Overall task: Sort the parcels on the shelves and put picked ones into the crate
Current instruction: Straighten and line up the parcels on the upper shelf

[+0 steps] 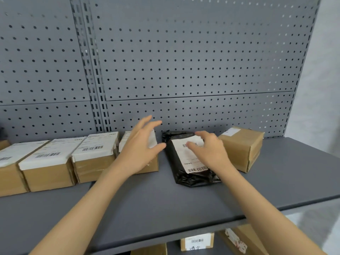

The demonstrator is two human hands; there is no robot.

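Observation:
A black plastic-wrapped parcel (185,172) with a white barcode label lies on the grey shelf (165,205). My right hand (207,150) rests on top of its label, fingers spread. Just left of the black parcel, my left hand (141,146) hovers open in front of a brown cardboard box (150,166). To the right of the black parcel stands a brown cardboard box (244,148), apart from it. No crate is in view.
A row of three labelled brown boxes (92,157) lines the shelf on the left. A grey pegboard (184,61) backs the shelf. More boxes (197,242) sit on the lower shelf below the front edge.

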